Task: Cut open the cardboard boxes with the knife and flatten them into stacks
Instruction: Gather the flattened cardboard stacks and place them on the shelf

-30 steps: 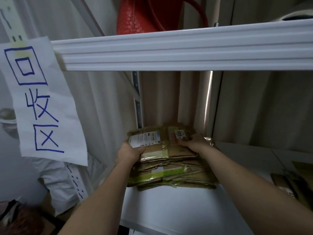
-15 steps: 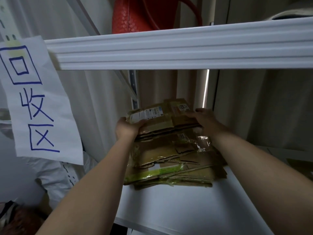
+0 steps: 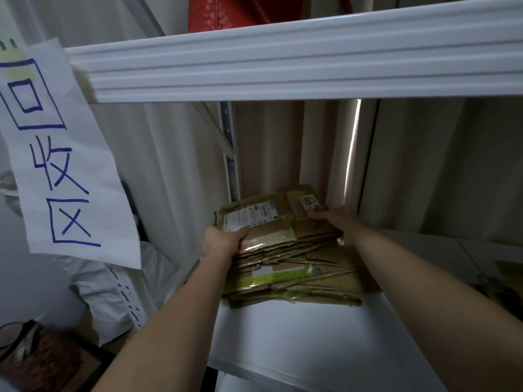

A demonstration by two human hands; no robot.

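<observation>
holding flattened cardboard on a white shelf, both hands on the top pieces.
left hand [image 3: 223, 242] grips the left edge of the top flattened boxes [image 3: 266, 224], thumb curled over the label side; right hand [image 3: 335, 219] lies on their right edge, fingers mostly hidden, so its grip cannot be told. these pieces rest on the cardboard stack [image 3: 294, 275], which sits at the back left of the white shelf [image 3: 283, 335]. paper sign [image 3: 56, 165] with blue characters hangs at left; red bag [image 3: 220, 12] on the upper shelf.
</observation>
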